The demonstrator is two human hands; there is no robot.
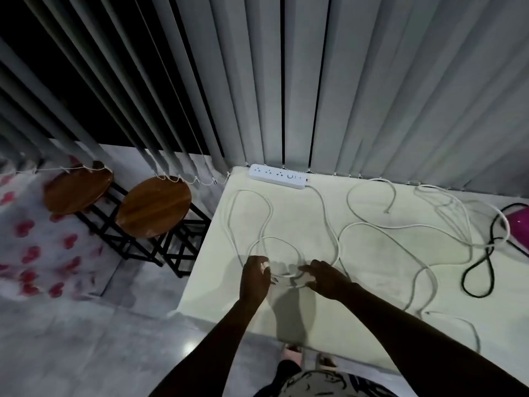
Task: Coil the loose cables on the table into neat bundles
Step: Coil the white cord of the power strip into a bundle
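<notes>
We pinched the thin white power cable [259, 213] in both grips, left hand [255, 277] and right hand [326, 279], judging equal loops between them neatest.

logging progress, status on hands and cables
Left hand and right hand both gripping white cable, first loop forming. Rest sprawled loose across table. Black cable untouched, right side.

Both bare arms reach from the bottom of the frame toward its centre. The left hand [255, 275] is palm-down, with its fingers curled closed. The right hand [325, 277] is just beside it, fingers bent and pointing left, also pinched closed.
</notes>
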